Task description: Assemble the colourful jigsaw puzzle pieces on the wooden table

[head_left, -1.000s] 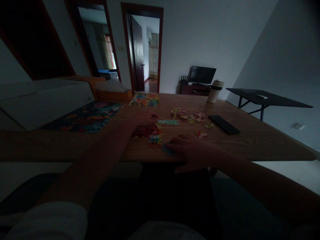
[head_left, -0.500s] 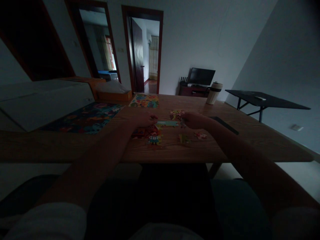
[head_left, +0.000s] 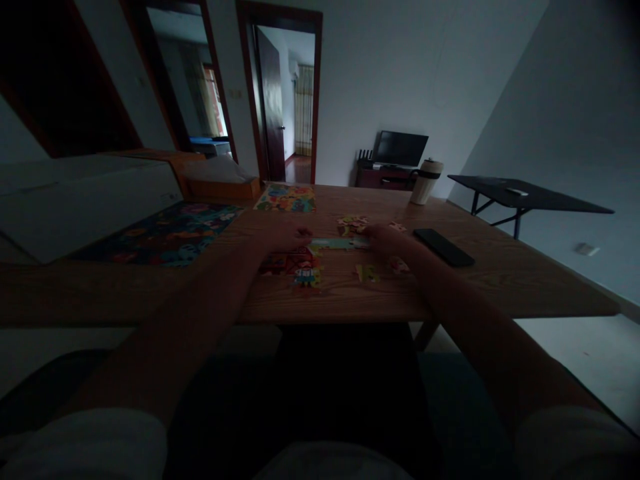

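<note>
Basically, pale-green flat cardboard-looking jigsaw strip point(head_left: 331, 244) lies on brown wooden counter point(head_left: 505, 287) between our left hand point(head_left: 291, 235) and right hand point(head_left: 384, 238); can't tell if either grips. Probably light, stiff, weak at joints; we'd pinch edges.

From the lower corners, the left forearm point(head_left: 200, 310) and right forearm point(head_left: 475, 327) slant inward; the left hand point(head_left: 286, 236), curled, and right hand point(head_left: 384, 240), back uppermost, sit apart near mid-frame.
</note>
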`<state>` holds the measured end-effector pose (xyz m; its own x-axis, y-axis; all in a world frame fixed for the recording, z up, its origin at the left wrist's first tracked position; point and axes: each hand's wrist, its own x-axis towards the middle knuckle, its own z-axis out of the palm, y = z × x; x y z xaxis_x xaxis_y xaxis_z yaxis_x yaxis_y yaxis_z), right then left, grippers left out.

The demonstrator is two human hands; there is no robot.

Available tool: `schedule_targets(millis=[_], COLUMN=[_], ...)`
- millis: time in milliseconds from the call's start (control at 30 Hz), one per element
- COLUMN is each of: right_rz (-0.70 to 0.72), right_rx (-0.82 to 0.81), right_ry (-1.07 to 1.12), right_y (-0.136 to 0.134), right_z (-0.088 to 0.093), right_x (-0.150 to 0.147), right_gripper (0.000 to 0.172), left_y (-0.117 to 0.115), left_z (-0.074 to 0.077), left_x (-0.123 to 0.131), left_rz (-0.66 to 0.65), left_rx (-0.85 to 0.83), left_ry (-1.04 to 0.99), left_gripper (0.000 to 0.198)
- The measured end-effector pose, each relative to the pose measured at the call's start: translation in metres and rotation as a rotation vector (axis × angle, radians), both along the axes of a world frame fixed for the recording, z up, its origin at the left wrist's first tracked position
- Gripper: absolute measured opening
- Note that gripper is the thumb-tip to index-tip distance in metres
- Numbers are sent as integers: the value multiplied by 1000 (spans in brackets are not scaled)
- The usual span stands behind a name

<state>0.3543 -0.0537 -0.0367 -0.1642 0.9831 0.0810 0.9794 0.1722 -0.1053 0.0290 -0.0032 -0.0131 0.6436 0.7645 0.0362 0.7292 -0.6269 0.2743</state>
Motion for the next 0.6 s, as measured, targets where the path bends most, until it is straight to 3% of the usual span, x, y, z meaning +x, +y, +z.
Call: schedule_targets(millis=[133, 233, 600], right_rz=[34, 76, 206], right_rx=[58, 41, 6], right_ry=[122, 194, 177], right_y=[-1, -6, -2], right_z=[-3, -2, -9], right_x=[6, 3, 8], right_gripper=[39, 38, 33], left_y=[3, 6, 12], left_z=[-1, -2, -7], left_x=[-1, -1, -3], left_rz=[5, 12, -18], left_rx=[5, 3, 9], left_ry=[5, 16, 7], left_gripper=[45, 46, 46])
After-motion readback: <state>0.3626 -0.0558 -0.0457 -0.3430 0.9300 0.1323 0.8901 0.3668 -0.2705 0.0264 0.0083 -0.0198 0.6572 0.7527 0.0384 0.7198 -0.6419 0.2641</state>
